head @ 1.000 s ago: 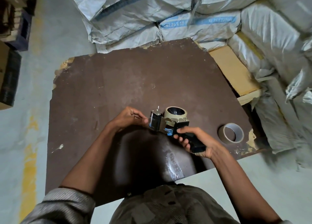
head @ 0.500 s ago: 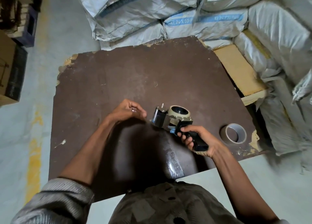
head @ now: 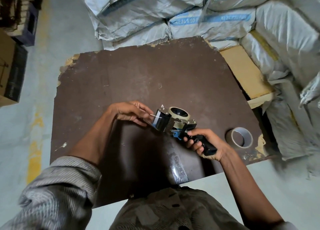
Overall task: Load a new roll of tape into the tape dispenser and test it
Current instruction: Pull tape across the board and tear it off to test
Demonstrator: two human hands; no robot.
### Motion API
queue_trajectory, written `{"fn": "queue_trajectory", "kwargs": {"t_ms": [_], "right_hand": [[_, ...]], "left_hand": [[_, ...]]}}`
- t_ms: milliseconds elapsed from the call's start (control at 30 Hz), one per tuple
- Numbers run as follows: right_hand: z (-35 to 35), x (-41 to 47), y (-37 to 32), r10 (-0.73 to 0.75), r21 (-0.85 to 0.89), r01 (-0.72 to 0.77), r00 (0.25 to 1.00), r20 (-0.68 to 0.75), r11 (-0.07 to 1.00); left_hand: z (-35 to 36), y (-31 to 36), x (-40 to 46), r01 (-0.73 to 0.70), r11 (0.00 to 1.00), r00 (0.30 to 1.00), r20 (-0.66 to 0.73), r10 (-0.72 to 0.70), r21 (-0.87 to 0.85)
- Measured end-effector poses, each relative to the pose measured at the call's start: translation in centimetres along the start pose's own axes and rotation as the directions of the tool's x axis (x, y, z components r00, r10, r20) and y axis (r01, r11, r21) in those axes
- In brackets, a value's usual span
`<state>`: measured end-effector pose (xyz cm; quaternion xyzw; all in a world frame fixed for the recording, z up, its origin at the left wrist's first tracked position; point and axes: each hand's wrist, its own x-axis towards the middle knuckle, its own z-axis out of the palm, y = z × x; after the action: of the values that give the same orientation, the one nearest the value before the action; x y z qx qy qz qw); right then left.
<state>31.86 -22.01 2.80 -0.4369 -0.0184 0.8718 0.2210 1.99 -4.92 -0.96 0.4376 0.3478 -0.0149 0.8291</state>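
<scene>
Right hand (head: 206, 144) wraps the black handle of the tape dispenser (head: 173, 122) — metal frame, blue trim, tan tape roll (head: 179, 112) seated on its hub — held just above the brown board (head: 138, 77). Left hand (head: 129, 112) pinches the clear tape end (head: 149, 119) at its front.

Grey ribbed sleeve (head: 57, 186), rolled up

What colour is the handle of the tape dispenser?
Black; the right hand grips the handle, clearest in the head view.
</scene>
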Motion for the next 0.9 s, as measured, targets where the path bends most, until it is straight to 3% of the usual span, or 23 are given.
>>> {"fn": "queue_trajectory", "kwargs": {"t_ms": [200,533,633,733,900], "right_hand": [[0.6,0.1,-1.0,-0.006,-0.052,0.008,1.0,0.029,0.999],[1.1,0.3,-1.9,0.02,-0.099,-0.013,0.997,0.069,0.995],[1.0,0.3,-2.3,0.01,-0.081,-0.005,0.998,0.066,0.997],[1.1,0.2,-2.8,-0.002,-0.061,0.006,0.998,0.066,0.998],[1.2,0.2,-3.9,-0.03,-0.044,0.033,0.998,0.059,0.998]], "left_hand": [[0.1,-1.2,0.4,-0.049,0.972,0.988,0.132,0.081,-0.228],[-1.0,-2.4,0.0,-0.124,0.951,0.962,0.202,0.185,-0.284],[-1.3,-2.7,0.1,-0.137,0.927,0.974,0.124,0.19,-0.348],[-1.3,-2.6,-0.1,-0.191,0.866,0.98,-0.05,0.19,-0.461],[-1.5,-3.2,-0.1,-0.364,0.767,0.926,-0.293,0.238,-0.528]]}}
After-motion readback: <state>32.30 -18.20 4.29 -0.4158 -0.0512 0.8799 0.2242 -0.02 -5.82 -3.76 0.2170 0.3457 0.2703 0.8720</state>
